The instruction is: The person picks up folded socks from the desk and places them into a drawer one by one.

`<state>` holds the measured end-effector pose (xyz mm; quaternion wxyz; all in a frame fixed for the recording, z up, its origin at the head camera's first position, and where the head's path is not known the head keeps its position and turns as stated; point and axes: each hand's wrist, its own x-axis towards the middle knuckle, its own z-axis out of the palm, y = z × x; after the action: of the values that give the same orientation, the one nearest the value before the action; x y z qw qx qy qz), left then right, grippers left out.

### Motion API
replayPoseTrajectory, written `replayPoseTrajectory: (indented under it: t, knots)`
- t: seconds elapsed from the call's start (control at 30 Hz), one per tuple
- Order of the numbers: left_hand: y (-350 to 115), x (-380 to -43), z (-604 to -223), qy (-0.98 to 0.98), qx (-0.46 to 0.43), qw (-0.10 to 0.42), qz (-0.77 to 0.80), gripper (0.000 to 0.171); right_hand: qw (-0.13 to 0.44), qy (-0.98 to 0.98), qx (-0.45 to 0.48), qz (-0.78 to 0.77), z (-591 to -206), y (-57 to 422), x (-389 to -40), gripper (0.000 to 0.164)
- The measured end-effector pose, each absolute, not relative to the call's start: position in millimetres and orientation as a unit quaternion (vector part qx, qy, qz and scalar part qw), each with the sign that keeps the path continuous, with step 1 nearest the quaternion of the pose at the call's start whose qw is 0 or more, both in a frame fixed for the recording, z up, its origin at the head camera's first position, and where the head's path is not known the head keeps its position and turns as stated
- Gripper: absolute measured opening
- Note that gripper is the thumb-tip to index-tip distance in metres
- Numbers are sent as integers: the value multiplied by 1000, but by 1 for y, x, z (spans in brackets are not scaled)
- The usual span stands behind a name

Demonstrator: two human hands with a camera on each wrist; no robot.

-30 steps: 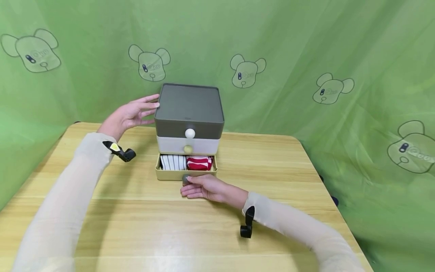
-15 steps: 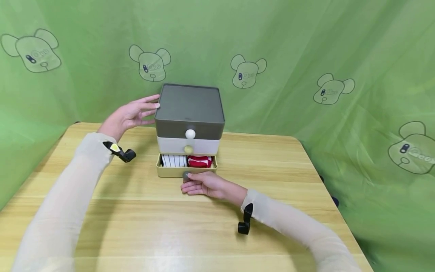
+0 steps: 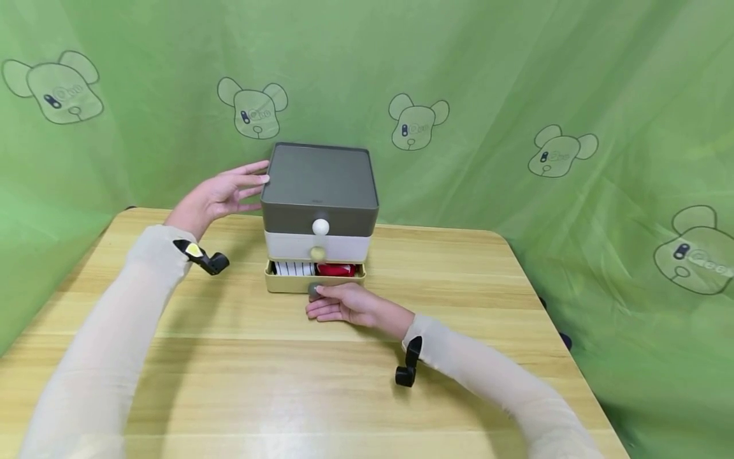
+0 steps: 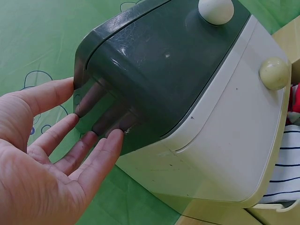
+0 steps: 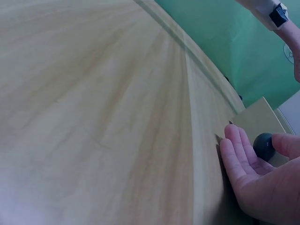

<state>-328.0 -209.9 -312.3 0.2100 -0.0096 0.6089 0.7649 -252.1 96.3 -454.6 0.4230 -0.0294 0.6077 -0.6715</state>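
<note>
A small desktop drawer cabinet (image 3: pixel 321 175) has a dark grey top tier, a white middle tier and a pale yellow bottom drawer (image 3: pixel 287 284), which is pulled partly out. Folded white cloth with dark stripes (image 3: pixel 294 269) and red-and-white cloth (image 3: pixel 335 270) lie in that drawer. My left hand (image 3: pixel 223 193) touches the cabinet's upper left side with spread, fairly straight fingertips (image 4: pixel 115 136). At the drawer's front, my right hand (image 3: pixel 352 306) presses its thumb against the dark round knob (image 5: pixel 264 146). Its other fingers (image 5: pixel 234 152) stretch out below and beside the knob.
A white knob (image 3: pixel 320 227) sits on the grey tier, a pale yellow one (image 3: pixel 318 253) on the white tier. Everything stands on a light wooden table (image 3: pixel 447 274). Green curtain (image 3: pixel 487 76) with bear-head drawings hangs behind and to the right.
The bottom drawer has slid further into the cabinet, so less of the cloth shows. My right hand has moved inward with the knob; the left hand has stayed in place.
</note>
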Motion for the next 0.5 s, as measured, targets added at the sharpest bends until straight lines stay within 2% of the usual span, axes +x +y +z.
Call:
replayPoseTrajectory:
  t: [0.5]
  knots:
    - [-208,-330,-311,607,-11,214,766,76,417,596,-21,-686,-456,95,-273,40]
